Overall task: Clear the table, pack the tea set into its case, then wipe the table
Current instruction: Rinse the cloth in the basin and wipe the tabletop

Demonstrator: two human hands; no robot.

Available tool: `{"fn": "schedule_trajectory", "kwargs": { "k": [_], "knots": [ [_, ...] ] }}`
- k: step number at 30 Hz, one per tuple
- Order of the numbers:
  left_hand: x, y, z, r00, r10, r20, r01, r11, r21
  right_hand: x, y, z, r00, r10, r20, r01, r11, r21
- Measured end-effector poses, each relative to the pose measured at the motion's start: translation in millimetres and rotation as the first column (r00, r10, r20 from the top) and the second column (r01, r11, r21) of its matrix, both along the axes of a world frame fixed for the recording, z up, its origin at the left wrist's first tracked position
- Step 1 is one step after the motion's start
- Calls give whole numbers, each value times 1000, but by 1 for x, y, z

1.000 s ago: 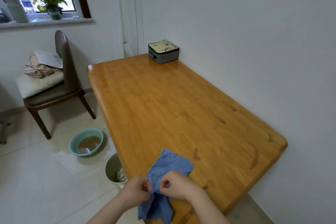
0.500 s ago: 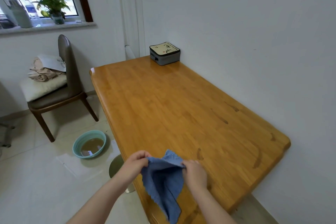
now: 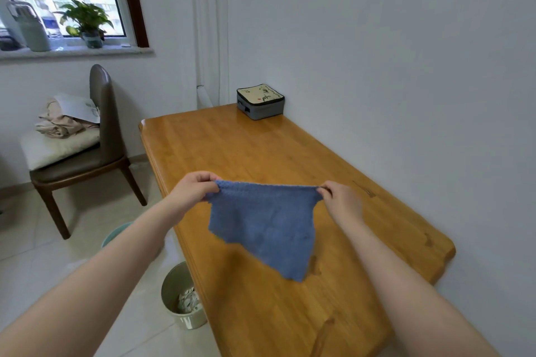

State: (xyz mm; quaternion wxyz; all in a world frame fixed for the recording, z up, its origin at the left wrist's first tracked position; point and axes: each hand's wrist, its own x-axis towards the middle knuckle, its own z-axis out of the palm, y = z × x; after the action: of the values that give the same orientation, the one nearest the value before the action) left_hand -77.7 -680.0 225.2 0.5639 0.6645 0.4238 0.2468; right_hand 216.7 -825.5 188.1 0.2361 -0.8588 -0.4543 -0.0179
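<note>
A blue cloth [image 3: 266, 226] hangs spread out in the air above the wooden table [image 3: 261, 151]. My left hand [image 3: 193, 190] pinches its upper left corner and my right hand [image 3: 342, 203] pinches its upper right corner, so the top edge is stretched straight. The cloth's lower point dangles just over the tabletop. The grey tea set case [image 3: 260, 101] with a cream printed lid stands zipped shut at the table's far corner by the wall.
A white wall runs along the table's right side. A waste bin [image 3: 181, 295] with crumpled paper stands on the floor by the table's left edge. Behind my left arm a teal basin [image 3: 114, 235] peeks out. A chair [image 3: 84, 151] with folded cloths stands further left.
Both hands have risen and moved forward over the table and pulled apart, opening the bunched cloth into a flat spread. The view has tilted up.
</note>
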Motion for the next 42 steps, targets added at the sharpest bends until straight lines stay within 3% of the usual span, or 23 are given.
{"fn": "schedule_trajectory", "kwargs": {
  "k": [5, 10, 12, 14, 17, 25, 31, 35, 39, 42],
  "knots": [
    [-13, 16, 18, 1000, -4, 27, 0, 991, 134, 4, 4, 42, 997, 79, -14, -78, 993, 90],
    [-45, 4, -21, 969, -206, -136, 222, 969, 113, -10, -31, -8, 980, 194, -49, -191, 980, 59],
    [-61, -9, -64, 935, -271, -229, 291, 955, 60, -19, -49, -45, 960, 244, -137, -249, 968, -16],
    [-76, -25, -110, 905, -289, -312, 306, 952, 9, -32, -67, -77, 936, 276, -217, -322, 923, -212],
    [-97, -48, -167, 897, -284, -339, 268, 959, -95, -47, -98, -117, 914, 275, -299, -383, 829, -408],
    [-110, -78, -187, 897, -327, -299, 242, 927, -287, -44, -120, -136, 830, 164, -534, -482, 692, -538],
    [-79, -51, -190, 943, -107, -314, 78, 992, -103, -29, -62, -125, 884, 160, -440, -384, 786, -485],
    [-46, -13, -199, 915, 93, -393, -73, 995, 66, -20, -10, -129, 938, 154, -310, -282, 859, -426],
    [-35, 3, -227, 848, 144, -510, -79, 986, 147, -27, 15, -153, 952, 151, -266, -238, 911, -336],
    [-36, -16, -245, 806, 175, -566, -21, 963, 267, -51, 5, -165, 979, -10, -206, -68, 927, -369]
  ]
}}
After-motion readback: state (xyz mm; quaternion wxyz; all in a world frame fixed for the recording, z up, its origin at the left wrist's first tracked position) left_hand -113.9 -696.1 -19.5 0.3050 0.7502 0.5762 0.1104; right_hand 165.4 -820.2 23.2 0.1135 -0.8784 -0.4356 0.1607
